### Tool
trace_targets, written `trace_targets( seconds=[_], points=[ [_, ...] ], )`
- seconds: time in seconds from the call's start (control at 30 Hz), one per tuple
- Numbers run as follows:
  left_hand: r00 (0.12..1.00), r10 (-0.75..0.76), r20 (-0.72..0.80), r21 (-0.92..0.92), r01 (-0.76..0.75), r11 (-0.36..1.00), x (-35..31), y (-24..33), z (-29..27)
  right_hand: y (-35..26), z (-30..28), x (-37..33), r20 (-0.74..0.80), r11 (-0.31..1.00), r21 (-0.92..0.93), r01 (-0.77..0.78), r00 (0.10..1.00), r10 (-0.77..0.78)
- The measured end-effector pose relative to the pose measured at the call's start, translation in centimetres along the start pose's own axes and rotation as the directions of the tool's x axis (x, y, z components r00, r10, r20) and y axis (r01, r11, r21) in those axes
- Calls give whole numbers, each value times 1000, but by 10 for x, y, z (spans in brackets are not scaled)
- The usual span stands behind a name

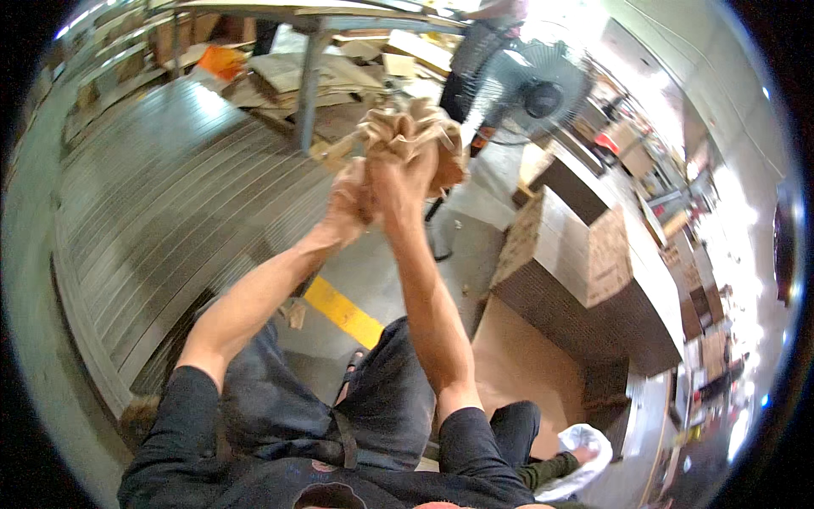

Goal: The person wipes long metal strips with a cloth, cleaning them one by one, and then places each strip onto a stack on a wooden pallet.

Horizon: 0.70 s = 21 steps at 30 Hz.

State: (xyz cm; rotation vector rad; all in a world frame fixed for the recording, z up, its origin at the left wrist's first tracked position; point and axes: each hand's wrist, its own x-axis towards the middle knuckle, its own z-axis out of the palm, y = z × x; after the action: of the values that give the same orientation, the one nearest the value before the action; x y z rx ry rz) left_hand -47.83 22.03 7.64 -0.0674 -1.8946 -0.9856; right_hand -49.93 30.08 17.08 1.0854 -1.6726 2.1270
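Observation:
Both my arms reach forward over the floor. My right hand (402, 176) is closed around a crumpled tan bundle (411, 131) with many folds; whether it is paper or cloth I cannot tell. Close against it on the left, my left hand (349, 202) is also closed, gripping the lower left part of the bundle. The fingers are slightly blurred and partly hidden behind the hands. A loose tan flap sticks out to the left of the bundle.
A large stack of flat cardboard (585, 280) stands at right. Flat grey-brown ribbed sheets (186, 187) lie at left. Ahead are a metal-legged table (309, 85), a black floor fan (543, 93) and a person (475, 55). A sleeved arm (551, 468) with white plastic shows at lower right.

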Motion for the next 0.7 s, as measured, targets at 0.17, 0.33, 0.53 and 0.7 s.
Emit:
trace_targets(
  seconds=[0.17,0.33,0.53,0.7],
  points=[
    [1000,6,29,100,-9,995,-7,4,4,-1,-20,21,-1,987,-108,120,993,-121],
    [991,-95,99,-27,98,995,-13,16,9,20,-33,10,-112,998,48,41,993,-35],
    [840,-276,466,183,214,960,-42,-14,-13,104,-44,-61,30,894,-446,34,999,-23],
    [972,-235,19,148,229,962,-40,17,-70,133,-32,-118,118,961,-95,-261,955,271]
  ],
)
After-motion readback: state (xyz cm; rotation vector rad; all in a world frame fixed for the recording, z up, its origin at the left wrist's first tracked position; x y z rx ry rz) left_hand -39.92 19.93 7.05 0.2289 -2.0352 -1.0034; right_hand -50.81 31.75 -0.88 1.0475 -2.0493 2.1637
